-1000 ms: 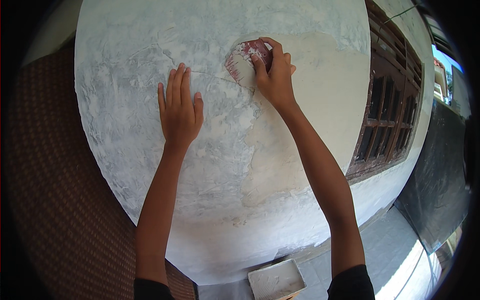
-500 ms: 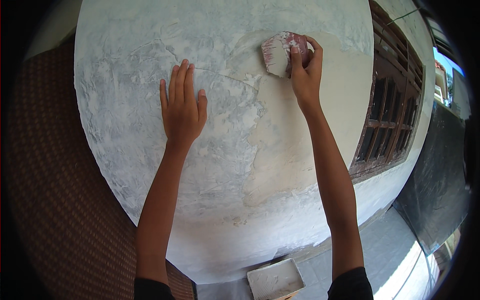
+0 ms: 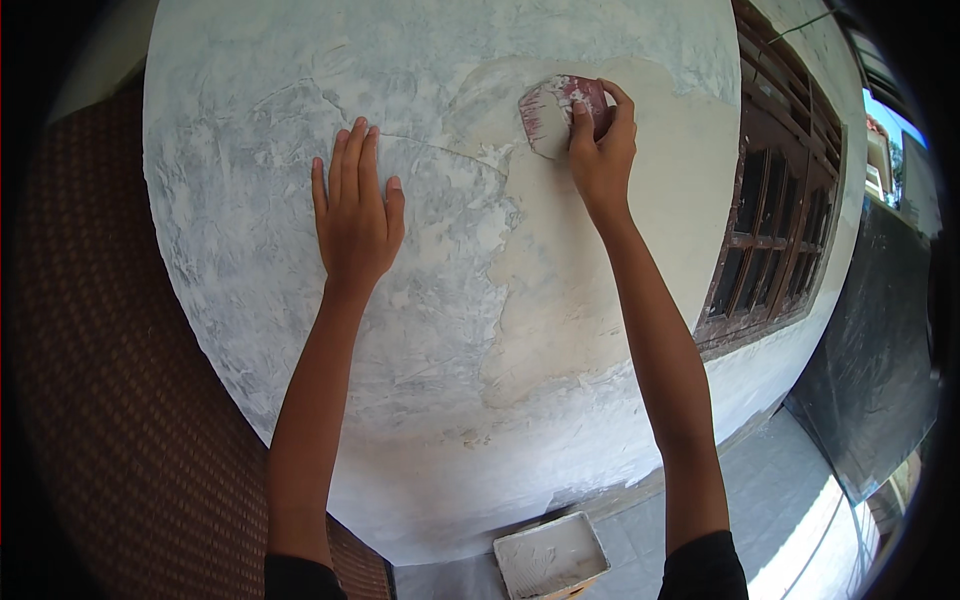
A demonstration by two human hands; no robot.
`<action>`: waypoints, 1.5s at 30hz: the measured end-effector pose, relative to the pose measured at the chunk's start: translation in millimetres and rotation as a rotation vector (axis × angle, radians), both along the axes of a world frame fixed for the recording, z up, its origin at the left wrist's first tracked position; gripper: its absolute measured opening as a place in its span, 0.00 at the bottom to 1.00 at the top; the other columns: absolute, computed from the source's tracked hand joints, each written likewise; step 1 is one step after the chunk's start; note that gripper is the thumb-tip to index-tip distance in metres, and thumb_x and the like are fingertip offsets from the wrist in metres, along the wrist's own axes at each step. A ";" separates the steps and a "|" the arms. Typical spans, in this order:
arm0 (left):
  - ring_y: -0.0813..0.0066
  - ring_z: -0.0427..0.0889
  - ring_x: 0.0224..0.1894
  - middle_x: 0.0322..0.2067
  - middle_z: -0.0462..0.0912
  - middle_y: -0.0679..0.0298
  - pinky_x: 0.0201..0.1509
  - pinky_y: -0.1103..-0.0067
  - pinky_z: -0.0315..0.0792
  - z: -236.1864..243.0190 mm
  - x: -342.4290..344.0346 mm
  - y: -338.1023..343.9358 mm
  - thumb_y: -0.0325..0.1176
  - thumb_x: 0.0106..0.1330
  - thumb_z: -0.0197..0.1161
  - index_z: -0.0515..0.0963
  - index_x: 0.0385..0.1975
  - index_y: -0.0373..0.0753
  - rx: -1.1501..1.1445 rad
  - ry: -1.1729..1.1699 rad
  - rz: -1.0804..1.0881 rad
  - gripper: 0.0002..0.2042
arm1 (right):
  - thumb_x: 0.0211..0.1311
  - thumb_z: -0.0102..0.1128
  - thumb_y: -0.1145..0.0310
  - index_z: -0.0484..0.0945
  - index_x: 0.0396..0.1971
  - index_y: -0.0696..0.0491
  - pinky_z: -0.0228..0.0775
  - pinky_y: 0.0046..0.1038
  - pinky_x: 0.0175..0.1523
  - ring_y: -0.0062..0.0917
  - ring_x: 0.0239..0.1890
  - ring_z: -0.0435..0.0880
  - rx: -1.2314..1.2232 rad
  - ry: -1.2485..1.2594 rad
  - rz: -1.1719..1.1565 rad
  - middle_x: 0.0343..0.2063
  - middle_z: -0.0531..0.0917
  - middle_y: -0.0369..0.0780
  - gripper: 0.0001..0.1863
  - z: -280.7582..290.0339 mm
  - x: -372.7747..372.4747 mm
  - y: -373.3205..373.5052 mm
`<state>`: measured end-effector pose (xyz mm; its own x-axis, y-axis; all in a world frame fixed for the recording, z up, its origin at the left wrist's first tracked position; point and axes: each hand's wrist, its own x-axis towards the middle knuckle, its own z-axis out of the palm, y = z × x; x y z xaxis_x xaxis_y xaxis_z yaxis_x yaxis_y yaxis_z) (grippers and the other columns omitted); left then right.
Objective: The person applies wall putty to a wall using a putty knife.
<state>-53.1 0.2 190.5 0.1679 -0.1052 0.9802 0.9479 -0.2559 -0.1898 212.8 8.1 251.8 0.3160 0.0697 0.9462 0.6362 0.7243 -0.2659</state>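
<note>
My right hand [image 3: 605, 150] grips a dark red, flat putty scraper [image 3: 545, 110] smeared with off-white putty. Thumb on the near face and fingers behind, it holds the tool against the upper part of the wall [image 3: 420, 330]. Beneath the scraper spreads a smooth cream putty patch [image 3: 560, 290] with a ragged left edge. Left of that patch, my left hand [image 3: 355, 220] lies flat on the mottled grey-white surface, fingers stretched out and holding nothing. A thin crack-like line runs from near its fingertips toward the patch.
A rectangular tub [image 3: 602, 552] of white putty stands on the grey floor covering [image 3: 640, 530] below. To the right is a brown wooden window [image 3: 770, 230], with a dark sheet [image 3: 870, 350] beyond it. Brown woven panelling [image 3: 110, 330] borders the wall on the left.
The scraper in my right hand has slid slightly downward over the cream patch. My left hand stays flat in the same place on the wall. The view has shifted a little.
</note>
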 end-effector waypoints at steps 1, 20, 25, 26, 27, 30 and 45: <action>0.61 0.56 0.72 0.68 0.60 0.60 0.74 0.56 0.46 1.6 -0.2 -0.8 0.33 0.67 0.49 0.60 0.67 0.39 0.003 -0.002 0.008 0.26 | 0.66 0.55 0.69 0.65 0.59 0.54 0.67 0.28 0.47 0.25 0.37 0.75 0.029 0.119 0.134 0.37 0.79 0.44 0.22 5.3 7.4 1.1; 0.60 0.55 0.72 0.69 0.60 0.60 0.74 0.56 0.44 -2.5 -2.5 -0.1 0.32 0.67 0.50 0.59 0.67 0.39 -0.008 0.003 -0.009 0.27 | 0.65 0.57 0.65 0.67 0.58 0.52 0.57 0.36 0.57 0.33 0.44 0.73 0.021 -0.083 0.067 0.39 0.78 0.45 0.23 -5.9 -13.8 -6.2; 0.59 0.54 0.73 0.69 0.59 0.60 0.74 0.56 0.43 -4.2 3.4 -0.5 0.33 0.68 0.48 0.57 0.68 0.38 -0.012 -0.005 0.014 0.27 | 0.68 0.53 0.70 0.64 0.58 0.56 0.72 0.30 0.48 0.29 0.40 0.79 0.212 0.532 0.281 0.44 0.77 0.48 0.20 16.5 58.9 3.0; 0.59 0.54 0.73 0.69 0.59 0.60 0.74 0.56 0.43 -5.0 5.2 -1.3 0.33 0.68 0.48 0.57 0.68 0.38 -0.009 -0.005 0.017 0.27 | 0.68 0.52 0.71 0.64 0.57 0.57 0.74 0.27 0.45 0.27 0.39 0.80 0.247 0.582 0.358 0.44 0.77 0.47 0.20 16.0 62.3 -0.1; 0.59 0.54 0.73 0.69 0.59 0.59 0.74 0.56 0.43 -7.0 7.9 -1.3 0.33 0.68 0.48 0.57 0.68 0.37 -0.015 -0.018 0.013 0.27 | 0.68 0.52 0.70 0.65 0.57 0.57 0.73 0.26 0.44 0.26 0.40 0.79 0.187 0.491 0.390 0.44 0.78 0.46 0.19 12.8 55.3 -6.5; 0.58 0.53 0.73 0.69 0.58 0.58 0.74 0.56 0.43 -10.4 12.4 -1.4 0.34 0.68 0.48 0.57 0.68 0.37 -0.023 -0.024 0.015 0.27 | 0.67 0.55 0.67 0.66 0.58 0.54 0.68 0.29 0.46 0.23 0.35 0.75 0.128 0.109 0.389 0.40 0.79 0.43 0.21 0.6 12.4 -16.0; 0.58 0.52 0.73 0.70 0.56 0.57 0.74 0.55 0.42 -30.2 37.8 0.1 0.34 0.69 0.48 0.56 0.69 0.36 -0.060 -0.043 0.031 0.28 | 0.66 0.55 0.69 0.65 0.58 0.54 0.62 0.32 0.52 0.28 0.40 0.75 0.108 0.111 0.361 0.41 0.78 0.44 0.21 7.2 26.9 -10.5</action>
<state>-15.2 0.3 160.3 0.1282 -0.0417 0.9909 0.9624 -0.2360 -0.1345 239.8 -2.3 259.0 0.3904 0.0975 0.9155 0.3070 0.9237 -0.2293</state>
